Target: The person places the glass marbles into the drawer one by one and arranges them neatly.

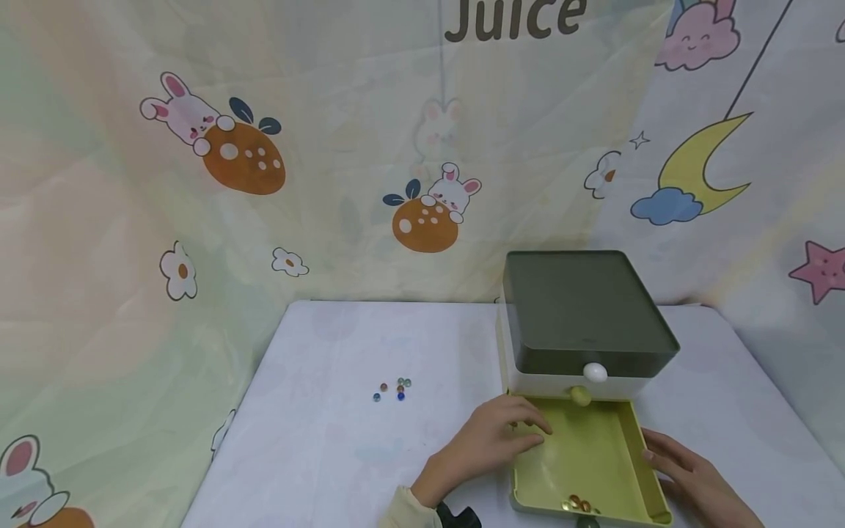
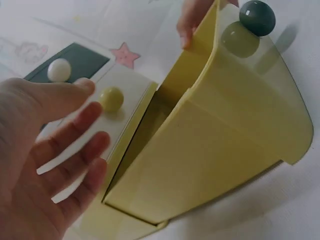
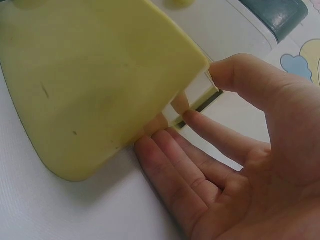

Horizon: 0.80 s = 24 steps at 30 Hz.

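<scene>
A yellow-green drawer (image 1: 630, 425) stands pulled out of a small cabinet (image 1: 587, 308) with a dark green top and white body. Several amber glass marbles (image 1: 578, 504) lie inside near its front. My left hand (image 1: 485, 444) hovers over the drawer's left wall, its fingers loosely bent with nothing between them, as the left wrist view also shows. At the right wall my right hand (image 1: 700, 480) holds the drawer, thumb over the rim and fingers (image 3: 165, 155) against the outer side. A dark green knob (image 2: 257, 18) is fixed to the drawer's front.
Several small coloured marbles (image 1: 400, 389) are scattered on the white table (image 1: 330, 455), left of the cabinet. A white knob (image 1: 595, 372) and a yellow-green knob (image 1: 580, 396) jut out above the pulled-out drawer. A printed cloth (image 1: 343, 147) hangs behind the table.
</scene>
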### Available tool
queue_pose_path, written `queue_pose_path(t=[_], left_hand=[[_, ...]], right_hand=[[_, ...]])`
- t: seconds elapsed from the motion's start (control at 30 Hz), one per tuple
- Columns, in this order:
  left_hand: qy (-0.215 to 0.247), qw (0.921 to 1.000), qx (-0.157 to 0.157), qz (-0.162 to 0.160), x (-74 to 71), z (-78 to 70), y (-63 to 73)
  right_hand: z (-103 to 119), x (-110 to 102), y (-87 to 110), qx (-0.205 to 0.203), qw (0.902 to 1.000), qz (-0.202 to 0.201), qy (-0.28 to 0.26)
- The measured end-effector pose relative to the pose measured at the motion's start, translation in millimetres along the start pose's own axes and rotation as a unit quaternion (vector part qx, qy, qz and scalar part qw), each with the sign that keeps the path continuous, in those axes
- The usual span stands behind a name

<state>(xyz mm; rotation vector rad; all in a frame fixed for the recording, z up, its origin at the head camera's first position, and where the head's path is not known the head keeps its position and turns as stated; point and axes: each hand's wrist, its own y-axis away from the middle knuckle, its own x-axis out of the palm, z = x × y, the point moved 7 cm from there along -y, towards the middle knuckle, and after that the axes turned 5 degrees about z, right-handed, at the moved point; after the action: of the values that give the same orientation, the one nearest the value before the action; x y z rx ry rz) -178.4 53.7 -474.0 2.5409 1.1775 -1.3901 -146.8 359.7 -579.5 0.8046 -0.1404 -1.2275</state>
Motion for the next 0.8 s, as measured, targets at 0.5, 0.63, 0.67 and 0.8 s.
queue_pose_path(t=[0.5,0.63,0.67,0.8], left_hand=[[0.136,0.9691,-0.095,-0.183,-30.9,39.1,38.4],[0.140,0.9502,-0.172,-0.219,-39.0,57.6,53.8],[0.137,0.9448,-0.192,-0.228,-41.4,62.0,58.2],[0.119,0.9248,-0.252,-0.258,-51.9,77.2,76.8]], right_hand=[[1.8,-0.4,1.9,-0.004,1.0000,-0.001,0.009],[1.6,0.1,2.2,0.003,1.0000,0.002,0.003],[1.4,0.2,2.2,0.005,1.0000,0.002,0.001],[0.4,0.7,1.6,0.012,0.9999,0.004,-0.007]])
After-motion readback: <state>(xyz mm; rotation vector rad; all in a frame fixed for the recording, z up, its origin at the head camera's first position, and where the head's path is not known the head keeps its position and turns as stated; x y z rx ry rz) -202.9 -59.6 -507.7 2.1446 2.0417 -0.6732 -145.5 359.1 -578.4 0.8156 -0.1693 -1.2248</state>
